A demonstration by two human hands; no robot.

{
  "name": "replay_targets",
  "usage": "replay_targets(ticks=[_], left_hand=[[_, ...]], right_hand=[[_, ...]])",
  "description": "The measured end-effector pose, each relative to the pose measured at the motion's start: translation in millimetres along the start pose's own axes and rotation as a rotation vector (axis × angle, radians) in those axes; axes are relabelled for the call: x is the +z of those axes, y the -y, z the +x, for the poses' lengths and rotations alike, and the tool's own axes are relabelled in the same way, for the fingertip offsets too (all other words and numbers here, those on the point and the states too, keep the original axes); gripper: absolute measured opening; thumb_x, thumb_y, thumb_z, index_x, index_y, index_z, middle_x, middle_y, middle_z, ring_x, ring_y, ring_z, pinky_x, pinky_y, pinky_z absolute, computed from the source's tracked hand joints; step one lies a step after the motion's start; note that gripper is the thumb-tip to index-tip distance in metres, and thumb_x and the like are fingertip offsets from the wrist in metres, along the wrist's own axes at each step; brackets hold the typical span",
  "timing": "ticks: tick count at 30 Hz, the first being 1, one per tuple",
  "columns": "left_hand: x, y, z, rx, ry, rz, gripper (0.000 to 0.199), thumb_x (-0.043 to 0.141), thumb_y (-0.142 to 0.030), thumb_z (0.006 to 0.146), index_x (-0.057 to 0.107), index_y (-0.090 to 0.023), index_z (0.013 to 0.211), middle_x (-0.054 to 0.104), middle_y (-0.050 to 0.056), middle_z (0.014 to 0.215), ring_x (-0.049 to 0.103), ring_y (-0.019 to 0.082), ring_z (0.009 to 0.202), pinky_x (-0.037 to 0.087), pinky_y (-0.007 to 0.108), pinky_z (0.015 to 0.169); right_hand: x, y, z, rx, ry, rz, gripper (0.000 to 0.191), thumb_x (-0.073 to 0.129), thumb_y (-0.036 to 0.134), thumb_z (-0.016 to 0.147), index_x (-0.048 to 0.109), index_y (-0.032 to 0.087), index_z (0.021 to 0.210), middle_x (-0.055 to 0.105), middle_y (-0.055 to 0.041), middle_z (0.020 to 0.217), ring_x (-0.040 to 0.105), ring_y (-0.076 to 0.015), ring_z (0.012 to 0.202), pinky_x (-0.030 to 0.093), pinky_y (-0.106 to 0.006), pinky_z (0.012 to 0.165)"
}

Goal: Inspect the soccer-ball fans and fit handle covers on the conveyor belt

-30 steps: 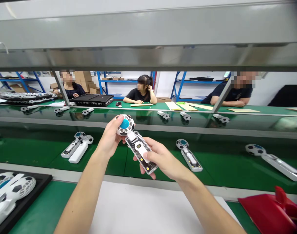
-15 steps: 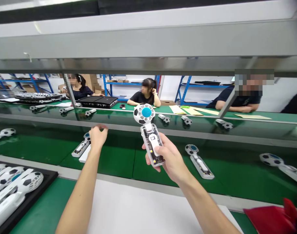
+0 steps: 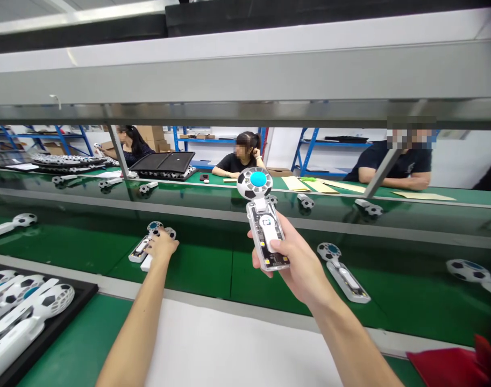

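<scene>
In my right hand (image 3: 296, 258) is an upright handheld fan (image 3: 255, 184) with a football-patterned head, a blue centre and a clear handle showing a circuit board. My thumb presses on the white strip of its handle. My left hand (image 3: 163, 246) is down on the belt, its fingers curled over the neck of a second handheld fan (image 3: 147, 263), whose middle they hide. Right beside it, on the left, lies a third handheld fan (image 3: 139, 249) with a clear-fronted handle, close to my fingertips.
More fans lie on the green belt (image 3: 213, 269), one handheld fan (image 3: 348, 279) to the right. A black tray (image 3: 82, 295) of fans stands at left. White paper (image 3: 237, 344) covers the near bench beside red material (image 3: 442, 368). Several people sit across, beneath an overhead grey beam (image 3: 245, 75).
My left hand has come down onto the fan on the belt. My right hand still holds its fan, now slightly further right in view. A black lid across the bench is tilted up.
</scene>
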State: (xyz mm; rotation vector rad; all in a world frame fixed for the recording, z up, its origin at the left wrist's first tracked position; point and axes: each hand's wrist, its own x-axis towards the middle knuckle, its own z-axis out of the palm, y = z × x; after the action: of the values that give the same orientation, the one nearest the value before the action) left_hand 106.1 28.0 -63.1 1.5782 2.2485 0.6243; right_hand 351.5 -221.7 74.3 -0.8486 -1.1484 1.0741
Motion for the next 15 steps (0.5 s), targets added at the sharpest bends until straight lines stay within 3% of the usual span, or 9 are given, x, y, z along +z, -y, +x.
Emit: replay_targets(ticks=[5,8,11,15], left_hand=[[4.7,6,4,0.07,0.008,-0.024,0.084,0.068,-0.017,0.07,0.03,-0.011,0.144,0.041,0.03,0.142,0.042,0.045,0.135,0.038,0.052,0.106],[6.9,8,7,0.049,0.021,-0.059,0.082,0.07,-0.016,0.073,0.031,-0.009,0.145,0.041,0.028,0.143,0.039,0.044,0.137,0.038,0.053,0.106],[6.2,10,10,0.018,0.048,-0.127,0.066,0.069,-0.024,0.084,0.041,-0.014,0.143,0.047,0.02,0.141,0.045,0.038,0.133,0.039,0.056,0.107],[1.0,5,10,0.06,0.085,-0.312,0.043,0.066,-0.033,0.092,0.055,-0.017,0.131,0.057,0.011,0.131,0.058,0.028,0.118,0.049,0.05,0.1]], right_hand=[[3,4,-2,-0.036,-0.085,-0.059,0.059,0.058,0.03,0.084,0.044,0.025,0.141,0.064,-0.0079,0.109,0.062,-0.0162,0.058,0.034,-0.026,0.043],[3,4,-2,-0.06,-0.094,-0.047,0.054,0.058,0.03,0.084,0.048,0.023,0.136,0.065,-0.007,0.104,0.061,-0.0157,0.056,0.035,-0.026,0.044],[2,4,-3,-0.083,-0.103,-0.027,0.054,0.059,0.03,0.084,0.048,0.023,0.136,0.065,-0.008,0.106,0.062,-0.0157,0.058,0.037,-0.026,0.044],[2,4,-4,-0.096,-0.112,-0.025,0.056,0.059,0.031,0.085,0.046,0.024,0.139,0.065,-0.0097,0.11,0.062,-0.0159,0.061,0.039,-0.026,0.044]])
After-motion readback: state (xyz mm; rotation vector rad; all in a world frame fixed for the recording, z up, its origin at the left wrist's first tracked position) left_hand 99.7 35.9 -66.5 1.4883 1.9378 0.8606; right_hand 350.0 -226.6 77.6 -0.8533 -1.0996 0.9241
